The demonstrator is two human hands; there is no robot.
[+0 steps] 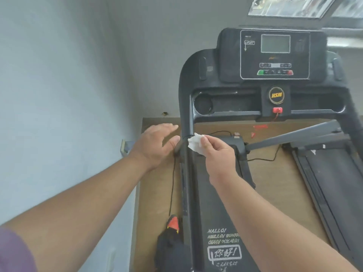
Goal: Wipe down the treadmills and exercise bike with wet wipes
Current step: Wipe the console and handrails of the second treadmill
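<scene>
A black treadmill (206,112) stands ahead, its console with a grey screen at the upper right and its belt with white lettering running down toward me. My right hand (218,154) pinches a crumpled white wet wipe (194,143) against the treadmill's left upright post (185,107), low down near its base. My left hand (155,146) hovers just left of that post with fingers spread and relaxed, holding nothing.
A grey wall runs along the left. A second treadmill (330,173) lies at the right on the brown wooden floor (275,183). A black cord (172,183) hangs beside the post, and a black and red object (170,238) sits by the belt's left edge.
</scene>
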